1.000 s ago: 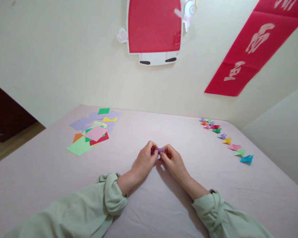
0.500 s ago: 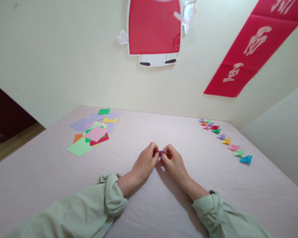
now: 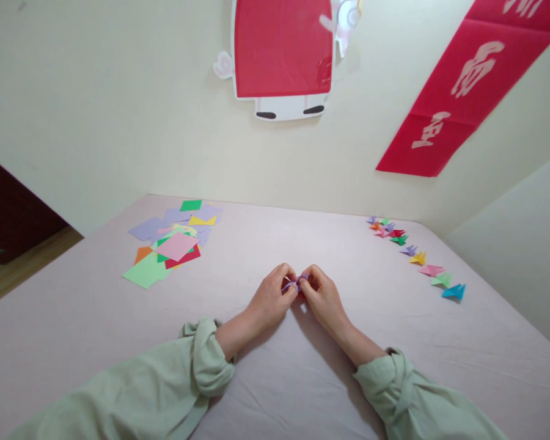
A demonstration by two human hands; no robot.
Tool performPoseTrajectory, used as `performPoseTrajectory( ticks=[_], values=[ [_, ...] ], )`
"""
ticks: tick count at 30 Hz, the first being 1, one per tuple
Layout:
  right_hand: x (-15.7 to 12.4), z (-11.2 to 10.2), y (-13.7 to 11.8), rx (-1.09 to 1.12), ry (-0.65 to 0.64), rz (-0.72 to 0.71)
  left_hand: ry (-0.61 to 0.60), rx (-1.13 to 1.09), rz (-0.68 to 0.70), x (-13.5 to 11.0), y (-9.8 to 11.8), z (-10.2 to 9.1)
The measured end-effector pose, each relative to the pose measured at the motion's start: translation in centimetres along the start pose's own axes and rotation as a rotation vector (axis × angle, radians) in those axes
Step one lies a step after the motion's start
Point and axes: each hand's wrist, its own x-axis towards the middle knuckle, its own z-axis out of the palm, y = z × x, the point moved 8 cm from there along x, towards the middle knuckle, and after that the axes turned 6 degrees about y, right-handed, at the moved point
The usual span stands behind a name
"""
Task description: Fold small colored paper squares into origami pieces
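Between my two hands is a small folded piece of purple paper (image 3: 297, 283), held just above the pale pink cloth. My left hand (image 3: 274, 293) pinches its left side between thumb and fingers. On the other side, my right hand (image 3: 319, 296) grips it with thumb and bent fingers. Much of the paper is hidden behind the fingertips, so its exact shape cannot be made out. Both hands are close together, their thumbs almost meeting.
Loose coloured paper sheets (image 3: 176, 246) lie in an overlapping pile at the left. A diagonal row of small folded paper figures (image 3: 419, 258) runs along the right. Behind the cloth-covered surface (image 3: 256, 391) rises a wall with a red banner (image 3: 444, 116).
My fingers have shifted slightly on the purple paper, and my left thumb has come nearer the right one. A little more paper shows by the left fingers.
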Motion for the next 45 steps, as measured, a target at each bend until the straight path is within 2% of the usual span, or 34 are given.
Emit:
performPoseTrajectory(
  ticks=[8, 12, 16, 20, 31, 36, 41, 45],
  values=[
    [-0.2, 0.6, 0.4, 0.124, -0.054, 0.050, 0.076, -0.052, -0.074, 0.3, -1.4, -0.4],
    [-0.3, 0.6, 0.5, 0.098, -0.052, 0.028, 0.085, -0.135, -0.113, 0.2, -1.7, -0.4],
    [-0.4, 0.4, 0.1, 0.029, -0.045, 0.003, 0.055, -0.147, -0.105, 0.2, -1.6, 0.0],
    [-0.4, 0.4, -0.1, 0.001, -0.052, 0.005, 0.074, -0.136, -0.098, 0.3, -1.6, -0.2],
    [-0.2, 0.5, 0.7, -0.001, -0.054, 0.005, 0.070, -0.189, -0.122, 0.2, -1.9, 0.1],
    [-0.2, 0.7, 0.5, 0.009, -0.070, -0.011, 0.096, -0.157, -0.130, 0.3, -2.0, -0.3],
    [-0.4, 1.0, 0.2, 0.080, -0.095, 0.031, 0.104, -0.120, -0.118, 0.2, -1.8, -0.5],
    [-0.4, 0.8, 0.1, 0.046, -0.072, 0.024, 0.099, -0.087, -0.092, 0.0, -1.3, -0.6]
  ],
)
